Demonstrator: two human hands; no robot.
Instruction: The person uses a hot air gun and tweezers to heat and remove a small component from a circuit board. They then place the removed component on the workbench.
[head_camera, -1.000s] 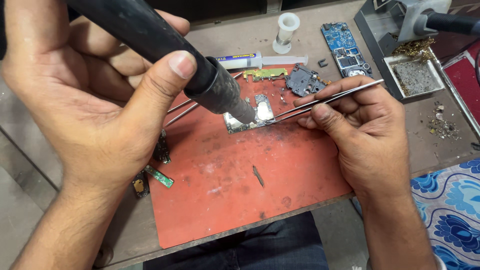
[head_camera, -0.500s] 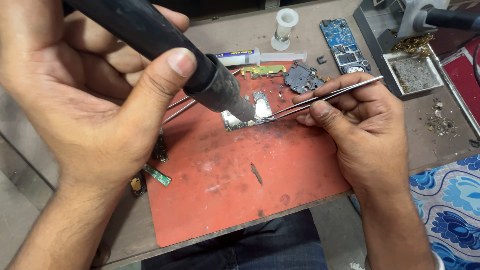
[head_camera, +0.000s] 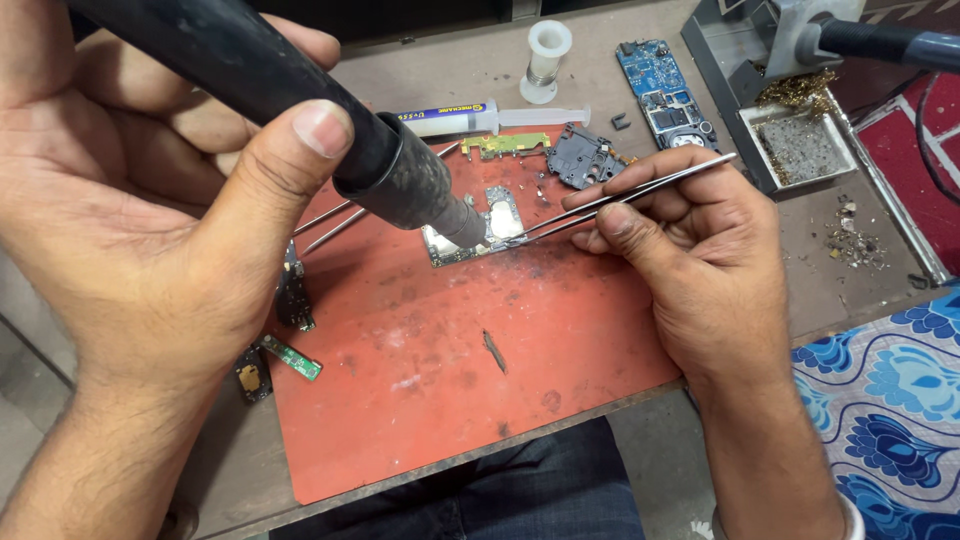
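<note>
Little has shifted since the earlier frame: the left hand (head_camera: 150, 250) grips the black hot-air nozzle (head_camera: 400, 185) over the small circuit board (head_camera: 480, 228) at mid-frame on the red mat (head_camera: 450, 380), best held steady while the right hand (head_camera: 690, 260) pinches tweezers (head_camera: 620, 200) touching the board's right edge.

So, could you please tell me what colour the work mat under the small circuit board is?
The work mat is orange-red, seen in the head view.

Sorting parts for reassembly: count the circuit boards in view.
5, maybe more hidden: silver board under the hot-air nozzle, blue board top right, yellow-green strip by the syringe, green strip and dark board below the left hand.
</note>
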